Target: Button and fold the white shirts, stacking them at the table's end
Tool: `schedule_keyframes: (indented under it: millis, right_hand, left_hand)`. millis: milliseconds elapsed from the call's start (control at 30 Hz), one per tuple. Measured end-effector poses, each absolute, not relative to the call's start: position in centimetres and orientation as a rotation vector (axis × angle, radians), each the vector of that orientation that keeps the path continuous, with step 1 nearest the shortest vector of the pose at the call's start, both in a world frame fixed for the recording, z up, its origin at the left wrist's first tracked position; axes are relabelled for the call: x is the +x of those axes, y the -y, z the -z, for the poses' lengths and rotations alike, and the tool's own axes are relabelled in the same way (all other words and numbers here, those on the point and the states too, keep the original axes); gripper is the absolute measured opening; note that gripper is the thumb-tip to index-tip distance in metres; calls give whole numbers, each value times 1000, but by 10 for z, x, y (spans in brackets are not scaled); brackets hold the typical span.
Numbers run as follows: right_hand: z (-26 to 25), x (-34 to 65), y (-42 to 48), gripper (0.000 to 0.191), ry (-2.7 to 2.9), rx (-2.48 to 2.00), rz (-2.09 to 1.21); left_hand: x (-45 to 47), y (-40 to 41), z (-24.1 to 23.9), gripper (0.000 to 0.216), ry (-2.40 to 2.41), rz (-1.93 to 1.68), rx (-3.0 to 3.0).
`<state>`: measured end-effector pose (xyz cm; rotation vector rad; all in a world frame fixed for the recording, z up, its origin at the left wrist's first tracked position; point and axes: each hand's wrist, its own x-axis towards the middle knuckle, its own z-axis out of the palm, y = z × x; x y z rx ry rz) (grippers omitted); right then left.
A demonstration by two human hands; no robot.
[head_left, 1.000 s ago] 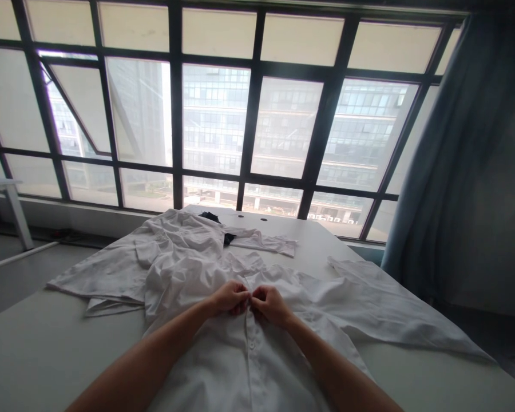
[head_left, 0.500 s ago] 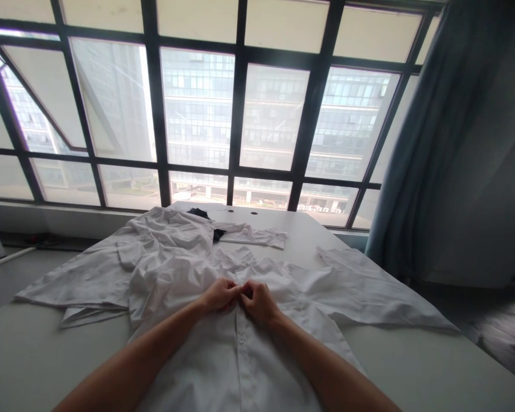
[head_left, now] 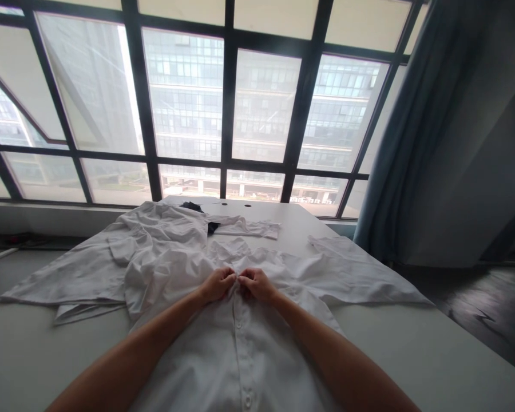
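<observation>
A white button-up shirt (head_left: 206, 355) lies front up on the table, its collar (head_left: 229, 249) toward the window and its sleeve spread out to the right. My left hand (head_left: 218, 284) pinches the front edge of the shirt below the collar. Close beside it, my right hand (head_left: 256, 284) pinches the other side of the same front opening, fingertips nearly touching the left ones. Below the hands, the button strip runs down toward me with small buttons showing. Whatever lies between the fingertips is too small to make out.
Another crumpled white garment (head_left: 90, 269) lies at the left, partly against the shirt. Farther back are a folded white piece (head_left: 249, 228) and a dark item (head_left: 191, 206). The white table (head_left: 390, 343) reaches toward the windows; a grey-blue curtain (head_left: 395, 171) hangs at right.
Both hands stay pinched at the shirt front, having shifted slightly, with a small gap now between the fingertips. The camera view has tilted and turned a little.
</observation>
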<state>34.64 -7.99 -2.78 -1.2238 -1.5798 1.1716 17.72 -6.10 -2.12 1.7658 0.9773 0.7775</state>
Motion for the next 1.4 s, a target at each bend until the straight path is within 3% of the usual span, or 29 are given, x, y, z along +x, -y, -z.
schedule_keyframes:
  millis: [300, 600, 1167, 1400]
  right_hand:
    - [35, 346, 81, 27, 1651, -1181, -1059]
    - [31, 345, 85, 17, 1920, -1266, -638]
    - [29, 347, 83, 20, 2110, -1253, -546]
    - [25, 349, 85, 18, 2162, -1202, -501]
  left_hand:
    - [174, 57, 27, 38, -841, -726, 1710]
    - [165, 55, 19, 34, -1002, -547, 1872]
    - [158, 59, 9, 23, -994, -386, 1989]
    - [158, 57, 15, 24, -968, -493, 1992]
